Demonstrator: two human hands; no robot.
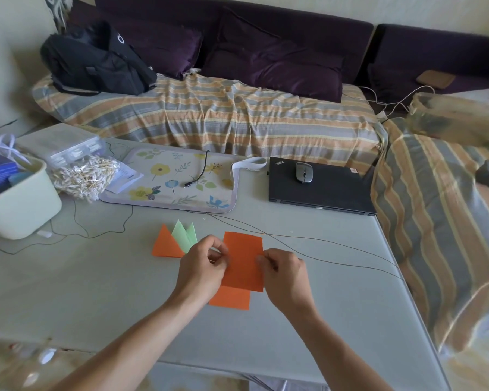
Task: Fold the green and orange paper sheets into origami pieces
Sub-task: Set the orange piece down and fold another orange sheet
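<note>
Paper was what you held: your left hand (206, 263) and right hand (280, 270) each pinched a side edge of the orange sheet (242, 263) above the counter (96, 292), apparently to steady a fold, finished folded pieces (175, 241) lying just beside.

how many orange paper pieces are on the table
3. A folded orange triangle lies left of the hands beside the green folded piece; an orange sheet is held by both hands; another orange sheet lies beneath it. More may be hidden underneath.
</note>
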